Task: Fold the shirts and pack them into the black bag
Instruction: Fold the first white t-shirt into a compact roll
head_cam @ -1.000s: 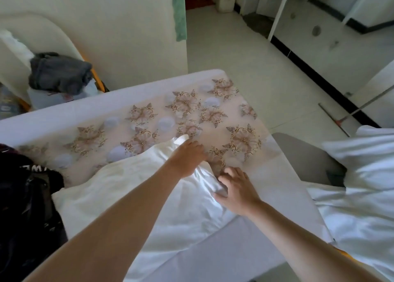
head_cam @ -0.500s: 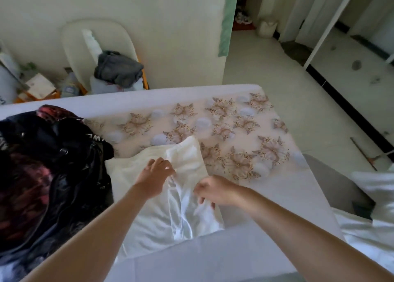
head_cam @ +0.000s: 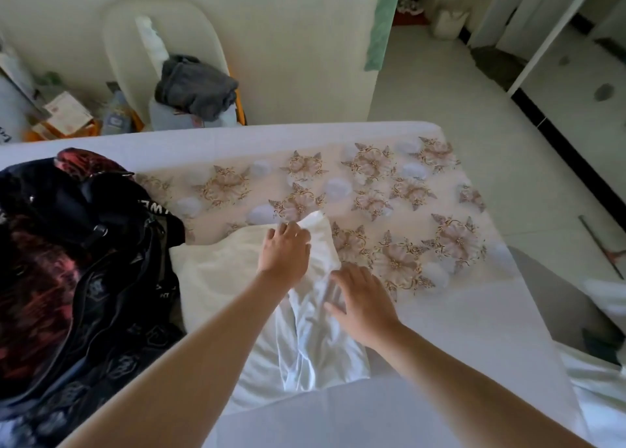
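A white shirt point(head_cam: 220, 278) lies on the bed, its right side folded inward over the middle. My left hand point(head_cam: 284, 254) rests flat on the folded part near its top corner, fingers spread. My right hand point(head_cam: 360, 298) presses flat on the folded strip lower down, fingers straight. The black bag point(head_cam: 84, 278) stands open at the left edge of the bed, with dark red-patterned cloth inside; it touches the shirt's left edge.
The bed point(head_cam: 474, 329) has a flower-patterned cover point(head_cam: 389, 190) beyond the shirt. More white cloth point(head_cam: 603, 397) lies at the far right. A white chair point(head_cam: 162, 34) with a grey garment point(head_cam: 196, 85) stands behind the bed. Tiled floor point(head_cam: 474, 108) lies to the right.
The view has swung left, bringing the black bag into sight. The shirt's right side has been folded over. Both hands have gone from pinching the cloth to lying flat on it.
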`<act>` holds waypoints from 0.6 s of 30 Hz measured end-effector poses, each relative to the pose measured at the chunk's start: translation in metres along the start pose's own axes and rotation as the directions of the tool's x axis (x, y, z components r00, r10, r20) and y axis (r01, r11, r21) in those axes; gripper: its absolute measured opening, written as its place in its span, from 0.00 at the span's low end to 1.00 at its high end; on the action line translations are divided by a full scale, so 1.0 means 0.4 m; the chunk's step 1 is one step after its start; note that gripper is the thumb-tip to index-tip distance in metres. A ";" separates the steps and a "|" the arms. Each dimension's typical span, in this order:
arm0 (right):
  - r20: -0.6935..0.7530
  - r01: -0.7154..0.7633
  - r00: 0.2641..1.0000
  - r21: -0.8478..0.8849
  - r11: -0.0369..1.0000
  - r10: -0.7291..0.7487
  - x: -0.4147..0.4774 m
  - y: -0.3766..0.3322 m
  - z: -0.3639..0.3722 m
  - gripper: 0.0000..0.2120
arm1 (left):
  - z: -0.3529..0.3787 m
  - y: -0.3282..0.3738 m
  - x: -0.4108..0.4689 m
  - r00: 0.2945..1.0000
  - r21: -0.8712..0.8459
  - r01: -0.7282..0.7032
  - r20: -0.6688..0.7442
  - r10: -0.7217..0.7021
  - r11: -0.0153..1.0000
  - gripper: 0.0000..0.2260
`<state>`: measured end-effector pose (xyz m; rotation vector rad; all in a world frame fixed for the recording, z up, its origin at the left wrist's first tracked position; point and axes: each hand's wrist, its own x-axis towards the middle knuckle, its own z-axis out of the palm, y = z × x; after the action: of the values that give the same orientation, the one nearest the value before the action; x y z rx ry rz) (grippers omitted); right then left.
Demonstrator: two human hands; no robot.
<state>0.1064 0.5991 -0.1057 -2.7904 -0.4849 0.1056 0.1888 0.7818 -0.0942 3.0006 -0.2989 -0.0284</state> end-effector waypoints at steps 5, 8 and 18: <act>0.244 -0.396 0.894 0.040 0.918 0.375 0.041 0.030 -0.026 0.18 | 0.006 0.054 0.138 0.994 -0.044 0.036 0.107 -0.032 0.998 0.19; 0.327 -0.434 0.868 0.135 0.891 0.374 0.048 0.050 -0.029 0.18 | 0.007 0.062 0.181 0.992 -0.026 0.064 0.115 -0.060 0.998 0.14; 0.338 -0.420 0.869 0.119 0.900 0.361 0.042 0.082 -0.052 0.12 | 0.024 0.000 0.183 0.985 0.042 0.146 -0.095 -0.142 0.988 0.06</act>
<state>0.1354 0.5694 -0.0963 -2.6474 0.0402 0.6525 0.2602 0.7663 -0.1040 3.0540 -0.0739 0.1050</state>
